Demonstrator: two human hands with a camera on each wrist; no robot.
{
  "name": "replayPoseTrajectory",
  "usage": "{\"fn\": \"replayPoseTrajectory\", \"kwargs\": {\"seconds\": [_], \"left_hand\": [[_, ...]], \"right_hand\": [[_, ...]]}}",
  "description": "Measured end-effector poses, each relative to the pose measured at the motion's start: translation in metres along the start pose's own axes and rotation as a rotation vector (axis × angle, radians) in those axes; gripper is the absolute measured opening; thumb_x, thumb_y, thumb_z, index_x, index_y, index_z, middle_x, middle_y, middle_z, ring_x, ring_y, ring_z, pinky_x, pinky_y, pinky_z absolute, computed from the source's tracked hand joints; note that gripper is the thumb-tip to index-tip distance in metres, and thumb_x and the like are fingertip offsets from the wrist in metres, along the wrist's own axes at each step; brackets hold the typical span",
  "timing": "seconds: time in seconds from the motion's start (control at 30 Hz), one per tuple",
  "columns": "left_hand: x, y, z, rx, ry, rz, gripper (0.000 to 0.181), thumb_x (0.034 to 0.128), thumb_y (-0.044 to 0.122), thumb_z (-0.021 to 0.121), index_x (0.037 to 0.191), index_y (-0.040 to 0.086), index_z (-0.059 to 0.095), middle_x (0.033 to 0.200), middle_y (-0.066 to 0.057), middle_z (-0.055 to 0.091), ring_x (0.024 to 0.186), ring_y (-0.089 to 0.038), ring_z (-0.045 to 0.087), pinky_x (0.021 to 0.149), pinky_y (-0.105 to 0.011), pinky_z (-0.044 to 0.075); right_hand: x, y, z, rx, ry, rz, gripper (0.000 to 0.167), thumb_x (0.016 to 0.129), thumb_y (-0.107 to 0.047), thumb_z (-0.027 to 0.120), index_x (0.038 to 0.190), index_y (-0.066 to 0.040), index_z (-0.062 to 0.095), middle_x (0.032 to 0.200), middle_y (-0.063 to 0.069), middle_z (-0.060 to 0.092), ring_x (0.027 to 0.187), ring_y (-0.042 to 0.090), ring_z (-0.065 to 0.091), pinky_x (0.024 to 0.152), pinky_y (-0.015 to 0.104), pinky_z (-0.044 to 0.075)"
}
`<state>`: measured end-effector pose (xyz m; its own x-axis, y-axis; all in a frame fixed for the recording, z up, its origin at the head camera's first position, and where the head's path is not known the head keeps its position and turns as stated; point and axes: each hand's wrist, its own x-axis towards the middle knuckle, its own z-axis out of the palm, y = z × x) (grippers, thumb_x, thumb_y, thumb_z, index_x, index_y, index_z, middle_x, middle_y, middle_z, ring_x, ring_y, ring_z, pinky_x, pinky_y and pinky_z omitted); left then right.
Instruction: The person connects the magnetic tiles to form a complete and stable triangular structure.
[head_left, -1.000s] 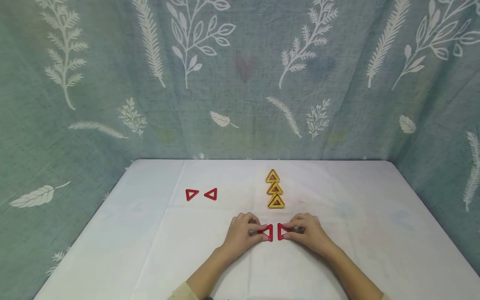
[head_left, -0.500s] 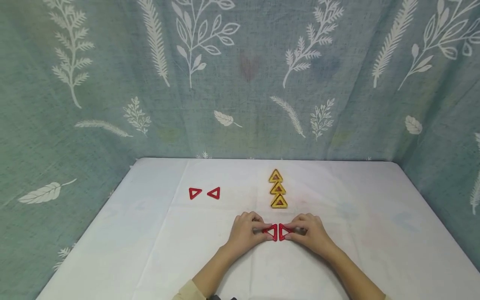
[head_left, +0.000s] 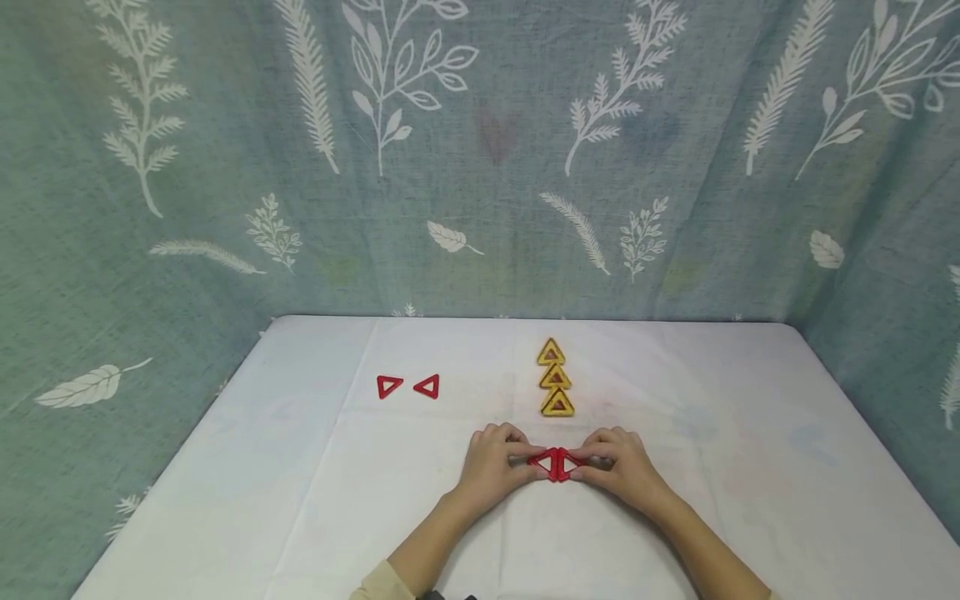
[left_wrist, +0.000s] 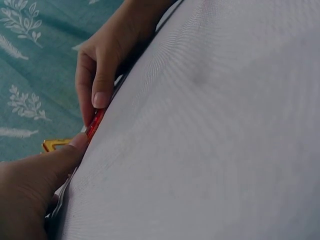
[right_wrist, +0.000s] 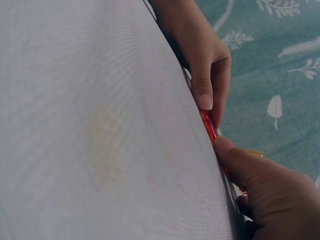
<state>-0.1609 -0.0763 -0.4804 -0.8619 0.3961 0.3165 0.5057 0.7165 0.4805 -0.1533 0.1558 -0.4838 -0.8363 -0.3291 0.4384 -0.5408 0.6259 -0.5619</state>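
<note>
In the head view my left hand [head_left: 491, 462] pinches a red triangle frame [head_left: 553, 465] between thumb and fingers, low on the white table. Facing it, my right hand [head_left: 618, 467] pinches a second red triangle frame [head_left: 563, 454]. The two frames stand side to side with their straight edges touching, points outward. Fingers cover parts of both. From the left wrist camera, the red edge [left_wrist: 95, 125] shows as a thin strip between the fingertips of both hands. The right wrist view has the same red strip [right_wrist: 209, 125], seen edge-on.
Just beyond my hands, three yellow triangles [head_left: 556, 377] form a column on the white tabletop [head_left: 675, 500]. Farther left lie two loose red triangles, one [head_left: 388, 387] beside the other [head_left: 427, 387]. A green leaf-patterned curtain [head_left: 480, 167] hangs behind the table.
The two red triangle frames in my hands have come together; a gap between them has closed until their straight edges meet. The yellow triangles and loose red ones lie as before.
</note>
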Motion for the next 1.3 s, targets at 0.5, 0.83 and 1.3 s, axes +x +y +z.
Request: {"fn": "replayPoseTrajectory", "kwargs": {"seconds": [0.5,0.83,1.3], "left_hand": [[-0.006,-0.013,-0.009,-0.142,-0.022,-0.008,0.039,0.0701,0.040,0.081,0.103,0.021,0.075,0.098,0.010,0.056,0.090,-0.009,0.046,0.080,-0.030,0.038],[-0.014,-0.036,-0.026,-0.134,-0.007,-0.078,0.045,0.0707,0.038,0.081,0.111,0.020,0.072,0.100,0.010,0.056,0.093,-0.009,0.047,0.082,-0.031,0.040],[-0.025,-0.084,-0.051,-0.026,0.198,-0.210,0.056,0.0656,0.033,0.085,0.116,0.014,0.069,0.105,0.000,0.057,0.097,-0.020,0.048,0.084,-0.043,0.025]], "right_hand": [[-0.002,0.005,0.001,0.040,-0.008,-0.021,0.023,0.068,-0.023,0.083,0.091,-0.019,0.077,0.085,-0.014,0.062,0.082,0.004,0.048,0.074,0.032,0.033],[-0.001,0.006,-0.001,0.046,-0.012,0.000,0.025,0.066,-0.023,0.083,0.090,-0.018,0.077,0.084,-0.016,0.061,0.081,0.002,0.048,0.078,0.034,0.035],[-0.002,0.006,-0.003,0.066,-0.028,0.019,0.025,0.068,-0.024,0.082,0.091,-0.018,0.077,0.086,-0.014,0.062,0.082,0.002,0.048,0.076,0.032,0.034]]}}
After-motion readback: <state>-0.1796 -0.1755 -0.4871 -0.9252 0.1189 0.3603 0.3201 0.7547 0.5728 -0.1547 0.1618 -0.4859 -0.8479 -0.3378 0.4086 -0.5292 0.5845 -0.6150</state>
